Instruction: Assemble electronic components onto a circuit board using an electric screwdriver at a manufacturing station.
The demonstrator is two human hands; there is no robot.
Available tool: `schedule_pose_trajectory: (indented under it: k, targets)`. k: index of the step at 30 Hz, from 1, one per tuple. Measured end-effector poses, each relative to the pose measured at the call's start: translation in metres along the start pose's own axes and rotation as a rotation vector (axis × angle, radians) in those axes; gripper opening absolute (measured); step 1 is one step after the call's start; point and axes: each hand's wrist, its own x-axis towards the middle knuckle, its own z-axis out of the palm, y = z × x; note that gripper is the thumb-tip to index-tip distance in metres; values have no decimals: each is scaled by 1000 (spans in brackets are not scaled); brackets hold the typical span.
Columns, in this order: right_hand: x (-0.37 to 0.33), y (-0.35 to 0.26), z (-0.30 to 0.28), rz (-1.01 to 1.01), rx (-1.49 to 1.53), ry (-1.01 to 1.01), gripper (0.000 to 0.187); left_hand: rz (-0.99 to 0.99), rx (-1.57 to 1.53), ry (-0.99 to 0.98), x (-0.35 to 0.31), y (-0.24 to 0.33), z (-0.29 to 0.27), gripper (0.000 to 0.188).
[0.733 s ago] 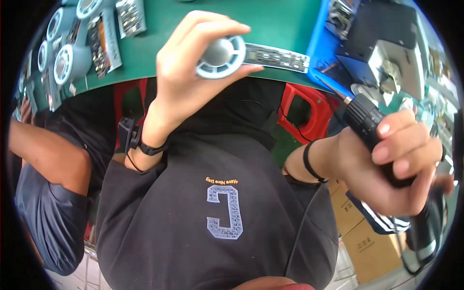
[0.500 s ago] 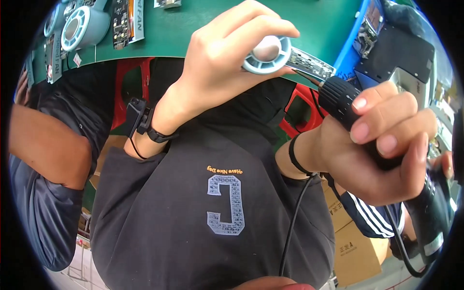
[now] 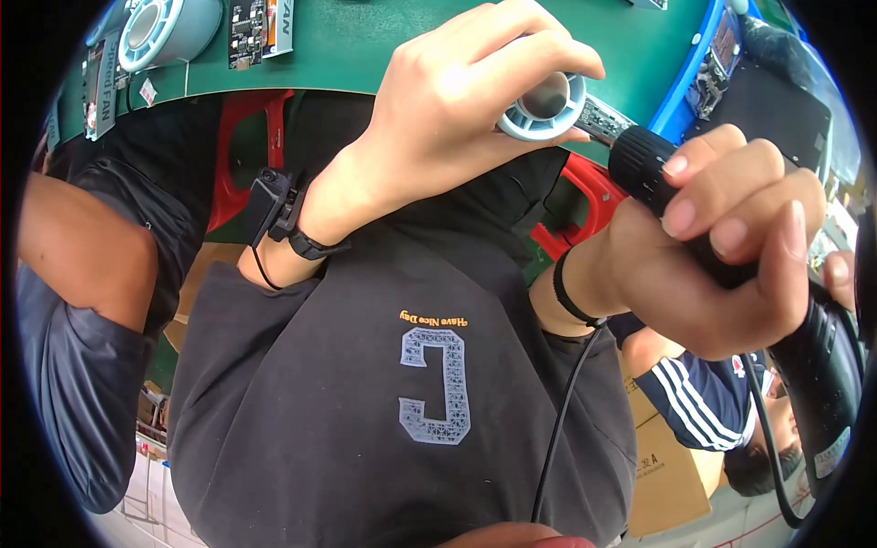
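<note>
My left hand (image 3: 438, 100) is closed around a light-blue round fan-like housing (image 3: 545, 99) with a grey centre, held just over the table's near edge. A narrow circuit board (image 3: 603, 117) sticks out from its right side. My right hand (image 3: 722, 247) grips a black electric screwdriver (image 3: 644, 164), its ridged nose angled up and left toward the board. The bit is hidden, so I cannot tell whether it touches the board. A cable trails from the tool's rear.
The green table (image 3: 338, 55) holds another light-blue round housing (image 3: 169, 36) and a circuit board (image 3: 245, 36) at the left. A blue bin edge (image 3: 681, 73) stands at the right. Another person's arm (image 3: 87, 247) is at the left. Red stools (image 3: 589, 196) and cardboard boxes (image 3: 671, 457) lie below.
My left hand and the housing have shifted right, closer to the screwdriver's nose. The bit, visible before, is now hidden. My right hand has risen slightly, still holding the tool.
</note>
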Motion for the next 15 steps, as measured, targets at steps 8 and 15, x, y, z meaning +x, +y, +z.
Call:
schedule_pose_trajectory:
  k: [8,15]
  targets:
    - [3,10,23,-139,6,74,20,-86,73,-130,18,17,-16,38]
    - [7,14,23,-281,31,98,30,-343,-9,-259,44,44,-25,38]
